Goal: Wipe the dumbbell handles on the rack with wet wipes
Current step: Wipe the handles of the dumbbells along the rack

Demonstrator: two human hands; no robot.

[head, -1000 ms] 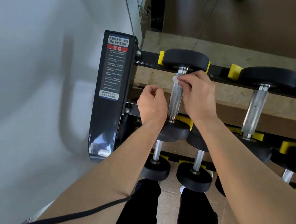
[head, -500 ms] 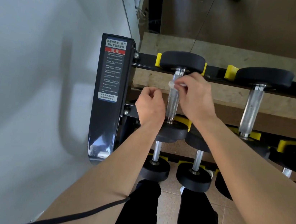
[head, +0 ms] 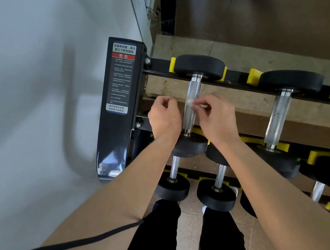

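Right hand point(head: 217, 119) and its wet wipe point(head: 191, 104) have travelled down the handle point(head: 194, 88), from just under the far disc point(head: 199, 66) to about mid-length.

Findings, left to right:

1. Far left of the fingers: a smooth, pale wall point(head: 31, 65).
2. Rack upright point(head: 114, 139), left of the fingers: glossy black metal, rounded at its lower end. It carries a printed warning label point(head: 121, 77) with a red band.
3. Left hand point(head: 165, 116): fingers point(head: 169, 102) curled into a closed fist, nothing seen inside them. It sits just left of the handle; contact cannot be confirmed.
4. Handle: a straight cylinder of bright knurled steel on the rack's top tier. It runs between two round, matt black discs. The far disc sits in a yellow cradle point(head: 172, 65); the near disc point(head: 193, 145) lies just below both wrists.
5. Wet wipe: a small, white, crumpled wad, pinched by the right thumb and fingertips point(head: 204, 100) and pressed to the handle's right side.
6. Below the fingers, on the lower tier: two smaller dumbbells point(head: 219, 174) with slim, smooth chrome handles.
7. Right of the fingers, well apart: a second dumbbell point(head: 277, 118) with a thicker, duller, speckled knurled handle.
8. Black cable point(head: 92, 241): thin and flexible, meeting the left forearm.
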